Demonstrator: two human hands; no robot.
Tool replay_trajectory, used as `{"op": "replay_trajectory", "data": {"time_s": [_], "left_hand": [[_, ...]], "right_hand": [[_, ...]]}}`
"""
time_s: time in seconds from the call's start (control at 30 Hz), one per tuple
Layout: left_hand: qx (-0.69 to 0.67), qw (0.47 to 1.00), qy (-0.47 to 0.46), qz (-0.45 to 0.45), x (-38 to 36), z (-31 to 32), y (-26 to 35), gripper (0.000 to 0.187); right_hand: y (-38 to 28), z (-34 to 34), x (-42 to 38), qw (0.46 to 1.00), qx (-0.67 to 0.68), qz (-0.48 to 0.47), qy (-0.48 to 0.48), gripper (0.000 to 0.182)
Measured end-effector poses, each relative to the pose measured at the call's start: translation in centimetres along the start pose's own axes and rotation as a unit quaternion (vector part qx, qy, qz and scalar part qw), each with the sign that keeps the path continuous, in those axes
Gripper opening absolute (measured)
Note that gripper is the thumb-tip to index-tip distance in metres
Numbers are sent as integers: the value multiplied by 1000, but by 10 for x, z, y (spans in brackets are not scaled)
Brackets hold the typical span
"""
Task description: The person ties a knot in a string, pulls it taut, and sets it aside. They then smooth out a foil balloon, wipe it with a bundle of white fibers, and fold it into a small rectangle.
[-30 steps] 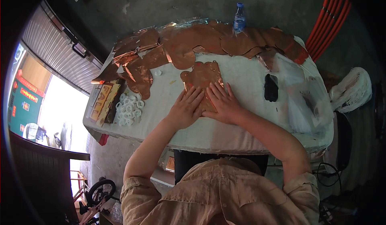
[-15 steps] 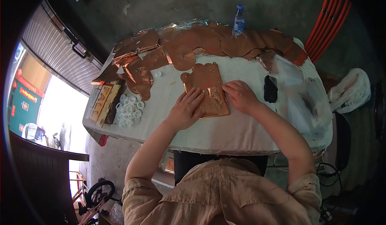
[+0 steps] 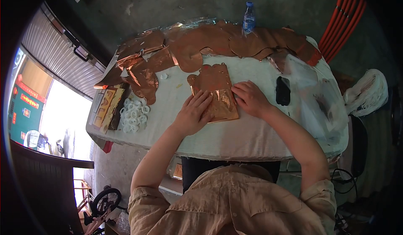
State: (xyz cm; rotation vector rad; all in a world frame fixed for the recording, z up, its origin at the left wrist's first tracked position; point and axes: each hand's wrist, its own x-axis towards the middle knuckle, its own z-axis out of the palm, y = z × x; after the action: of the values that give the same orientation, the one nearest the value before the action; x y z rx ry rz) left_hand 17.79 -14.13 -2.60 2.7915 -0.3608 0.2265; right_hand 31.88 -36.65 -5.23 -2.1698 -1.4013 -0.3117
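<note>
The copper foil sheet (image 3: 215, 93) lies flat on the white-covered desk (image 3: 252, 134), in the middle and just in front of the person. It looks thin, light and easily creased, likely slippery under a palm, so it would best be taken by its straight near edge or a corner rather than pinched in the middle. The left hand (image 3: 194, 113) lies spread, fingers flat on the sheet's left part, pressing and closed on nothing. The right hand (image 3: 250, 98) rests loosely curled at the sheet's right edge, touching it but holding nothing. More copper foil pieces (image 3: 201, 46) crowd the far edge, with a water bottle (image 3: 249, 19) among them. White rings (image 3: 134, 114) lie to the left, a black object (image 3: 283, 90) and clear plastic bags (image 3: 319, 105) to the right; bare cloth lies open toward the near edge.
</note>
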Motion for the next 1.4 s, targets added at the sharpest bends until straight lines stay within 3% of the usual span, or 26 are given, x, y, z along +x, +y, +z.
{"op": "replay_trajectory", "data": {"time_s": [0.4, 0.47, 0.5, 0.53, 0.6, 0.7, 0.83, 0.9, 0.93, 1.0, 1.13, 1.27, 1.33, 1.37, 1.4], "left_hand": [[5, 1000, 2, 3, 0, 4, -3, 55], [1, 1000, 9, 3, 0, 3, -2, 55], [-5, 1000, 12, 11, -1, 2, -2, 54], [-5, 1000, 14, 10, -2, 2, -2, 54], [0, 1000, 12, 5, -1, 3, -2, 54], [0, 1000, 5, 7, 0, 2, -2, 54], [8, 1000, -1, 3, 0, 2, -4, 54], [1, 1000, -6, 5, -1, 2, -4, 55], [0, 1000, -3, 3, -1, 2, -4, 55], [-5, 1000, -5, 6, -1, 2, -5, 56], [-28, 1000, -3, 2, 0, 2, -7, 58], [-62, 998, 3, -7, 0, 3, -10, 59], [-49, 999, 11, 1, 1, 12, -20, 60], [-208, 977, 49, -13, 3, 22, -31, 56], [-286, 956, 67, -20, 4, 17, -34, 54]], "right_hand": [[6, 3, 10, 1000, -7, -8, -6, 25], [14, 5, 19, 985, 143, 97, -11, 22], [10, 4, 24, 977, 153, 151, 8, 25], [5, 4, 30, 977, 153, 149, 7, 25], [-2, 7, 42, 965, 98, 244, 18, 42], [-5, 14, 63, 964, 0, 267, -18, 50], [6, 20, 83, 944, 47, 325, -28, 47], [19, 18, 88, 914, 157, 353, -123, 33], [24, 17, 89, 915, 156, 351, -125, 33], [25, 11, 92, 829, 354, 399, -168, 19], [24, -2, 97, 753, 393, 480, -220, 16], [24, 3, 94, 767, 385, 462, -225, 15], [23, 8, 90, 806, 370, 423, -188, 15], [24, 10, 87, 806, 393, 405, -180, 14], [25, 9, 84, 806, 393, 404, -180, 14]]}}
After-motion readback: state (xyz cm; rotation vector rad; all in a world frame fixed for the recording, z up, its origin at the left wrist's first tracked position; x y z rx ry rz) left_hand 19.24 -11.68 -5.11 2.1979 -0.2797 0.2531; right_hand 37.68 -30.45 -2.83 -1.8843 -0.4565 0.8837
